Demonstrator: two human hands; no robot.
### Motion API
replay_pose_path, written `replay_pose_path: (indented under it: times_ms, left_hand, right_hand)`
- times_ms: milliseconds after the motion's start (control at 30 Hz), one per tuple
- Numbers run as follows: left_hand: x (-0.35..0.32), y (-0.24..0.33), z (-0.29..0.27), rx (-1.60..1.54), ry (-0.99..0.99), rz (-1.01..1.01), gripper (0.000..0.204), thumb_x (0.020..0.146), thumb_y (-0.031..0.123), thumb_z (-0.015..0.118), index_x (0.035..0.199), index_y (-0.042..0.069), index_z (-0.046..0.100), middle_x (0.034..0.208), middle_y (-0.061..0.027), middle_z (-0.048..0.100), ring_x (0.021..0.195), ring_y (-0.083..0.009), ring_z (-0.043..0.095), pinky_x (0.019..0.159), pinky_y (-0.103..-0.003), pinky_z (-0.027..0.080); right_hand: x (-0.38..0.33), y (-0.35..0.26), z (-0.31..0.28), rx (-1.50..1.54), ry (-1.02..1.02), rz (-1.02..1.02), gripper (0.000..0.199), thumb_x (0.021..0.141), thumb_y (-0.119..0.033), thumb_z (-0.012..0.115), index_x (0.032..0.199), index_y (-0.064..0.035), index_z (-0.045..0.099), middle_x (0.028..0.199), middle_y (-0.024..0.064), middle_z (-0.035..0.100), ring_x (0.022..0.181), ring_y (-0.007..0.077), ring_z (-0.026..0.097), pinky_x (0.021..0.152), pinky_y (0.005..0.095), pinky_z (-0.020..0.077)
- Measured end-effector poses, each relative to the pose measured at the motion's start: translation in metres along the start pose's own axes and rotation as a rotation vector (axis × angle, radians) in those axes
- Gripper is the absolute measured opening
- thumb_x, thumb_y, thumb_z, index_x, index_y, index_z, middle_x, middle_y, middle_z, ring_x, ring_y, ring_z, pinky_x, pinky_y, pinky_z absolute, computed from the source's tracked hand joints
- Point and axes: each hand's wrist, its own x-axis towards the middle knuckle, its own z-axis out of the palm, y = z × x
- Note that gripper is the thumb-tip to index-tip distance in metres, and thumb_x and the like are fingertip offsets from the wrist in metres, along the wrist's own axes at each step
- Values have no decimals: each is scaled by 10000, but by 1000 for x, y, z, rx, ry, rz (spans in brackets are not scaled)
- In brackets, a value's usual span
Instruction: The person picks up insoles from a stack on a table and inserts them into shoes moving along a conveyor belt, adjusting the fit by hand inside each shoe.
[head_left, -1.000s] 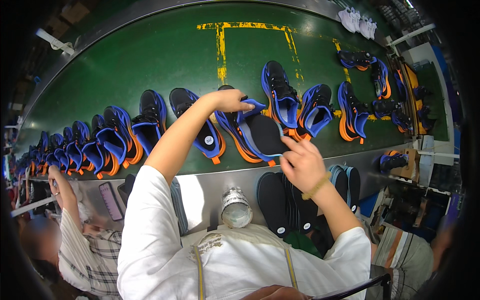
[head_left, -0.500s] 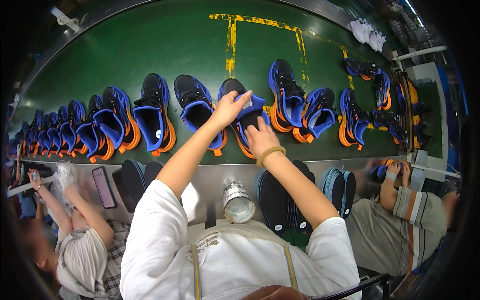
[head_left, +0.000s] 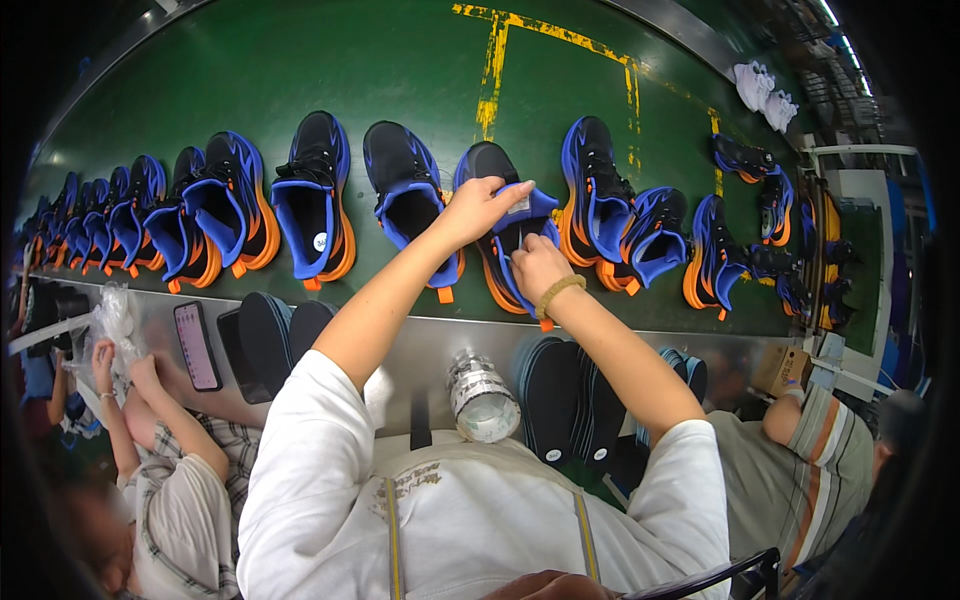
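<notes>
A black-and-blue sneaker [head_left: 487, 158] with an orange sole lies on the green belt before me, its opening toward me. My left hand [head_left: 475, 212] pinches its blue tongue and holds it folded up, a pale label showing beside my thumb. At the same shoe's opening is my right hand [head_left: 541, 268], fingers drawn together. A thin pale sliver shows by its fingertips; what they hold is unclear. To the left stands a matching sneaker [head_left: 400, 165] close to my left wrist. On the other side another sneaker [head_left: 590, 175] is near my right hand.
Further sneakers [head_left: 320, 150] line the belt [head_left: 330, 60] on both sides. Along the metal ledge lie black insole stacks [head_left: 548, 405], a clear jar [head_left: 484, 400] and a phone [head_left: 197, 347]. People sit left and right; a cardboard box [head_left: 778, 368] is at right.
My right fingers have closed together at the shoe opening; my left hand keeps the tongue. The shoes appear slightly farther right. The right-hand person's hands have left the sneaker there.
</notes>
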Motion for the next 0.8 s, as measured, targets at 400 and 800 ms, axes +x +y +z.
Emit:
replay_pose_path:
  times_ms: [400, 800]
  left_hand:
    - [-3, -5, 4, 85, 24, 37, 446, 814, 389, 511, 692, -40, 530, 516, -7, 418, 512, -63, 378, 443, -250, 336]
    - [-8, 2, 27, -241, 210, -109, 443, 752, 396, 581, 745, -47, 569, 590, -83, 505, 571, -113, 459, 542, -255, 385]
  right_hand:
    - [20, 5, 11, -268, -573, 71, 286, 777, -188, 458, 1027, -103, 568, 1122, 163, 422, 1074, 272, 378, 880, 349, 347]
    - [40, 0, -10, -306, -645, -159, 490, 608, -77, 614, 1083, -21, 505, 1124, 176, 479, 1040, 287, 458, 904, 337, 345]
